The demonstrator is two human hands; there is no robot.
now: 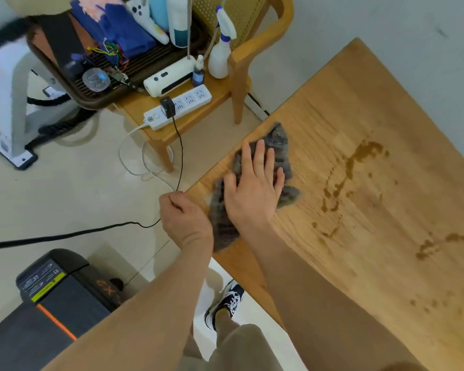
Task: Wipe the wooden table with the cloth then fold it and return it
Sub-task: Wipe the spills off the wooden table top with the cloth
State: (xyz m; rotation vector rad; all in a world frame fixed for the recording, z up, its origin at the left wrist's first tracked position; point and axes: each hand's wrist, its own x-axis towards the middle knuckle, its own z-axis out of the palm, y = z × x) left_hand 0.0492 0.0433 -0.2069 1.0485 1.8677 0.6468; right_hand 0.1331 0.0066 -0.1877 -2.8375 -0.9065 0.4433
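This looks like a lived-in room of a home, with a wooden table (373, 183) standing on a pale tiled floor (73, 188) close to a plain light wall (386, 20). Just beyond the table's far corner stands a wooden armchair (255, 49) piled with household odds and ends: a white power strip (178, 108), a spray bottle (220, 57), a dark slatted tray (97, 87) and folded blue fabric (126, 30). On the floor on the near side of the table from the armchair lies the dark end of a treadmill (51, 298), and further out from the table, beyond the armchair, stands a white appliance stand (11, 103).
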